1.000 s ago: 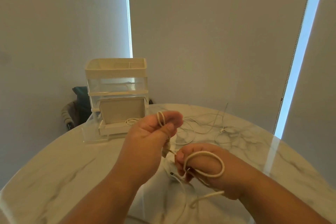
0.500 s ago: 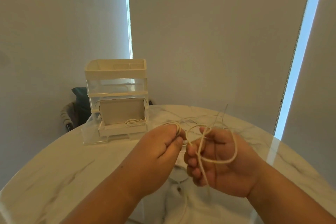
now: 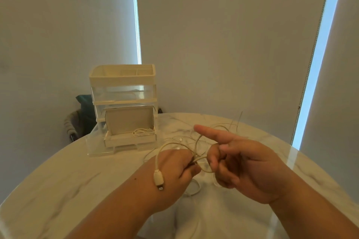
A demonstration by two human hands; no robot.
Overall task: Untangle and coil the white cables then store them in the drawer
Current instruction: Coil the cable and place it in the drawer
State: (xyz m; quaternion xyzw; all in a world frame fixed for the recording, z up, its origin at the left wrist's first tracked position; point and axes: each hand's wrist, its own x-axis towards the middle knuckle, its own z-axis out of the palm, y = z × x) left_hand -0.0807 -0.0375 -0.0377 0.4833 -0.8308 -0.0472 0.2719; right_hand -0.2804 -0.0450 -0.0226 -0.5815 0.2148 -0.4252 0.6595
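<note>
Item: white cable (image 3: 157, 161), coiling in hand above table (image 3: 58, 180): left hand (image 3: 174, 172) pinches gathered loops, right hand (image 3: 250, 169), forefinger extended, apparently hooks one loop; next, wind in slack, then drawer (image 3: 130, 139).

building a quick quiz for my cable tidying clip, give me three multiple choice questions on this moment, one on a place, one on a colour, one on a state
1. Where does the coiled cable lie?
A) in the top tray
B) in the open bottom drawer
C) on the chair

2. What colour is the held cable?
A) black
B) red
C) white

3. What is the left hand doing?
A) gripping the held cable
B) lying flat on the table
C) pushing the drawer shut

Answers:
1 B, the coil sits inside the pulled-out drawer.
2 C, it is white down to its plug.
3 A, its fingers are curled round the cable.
</note>
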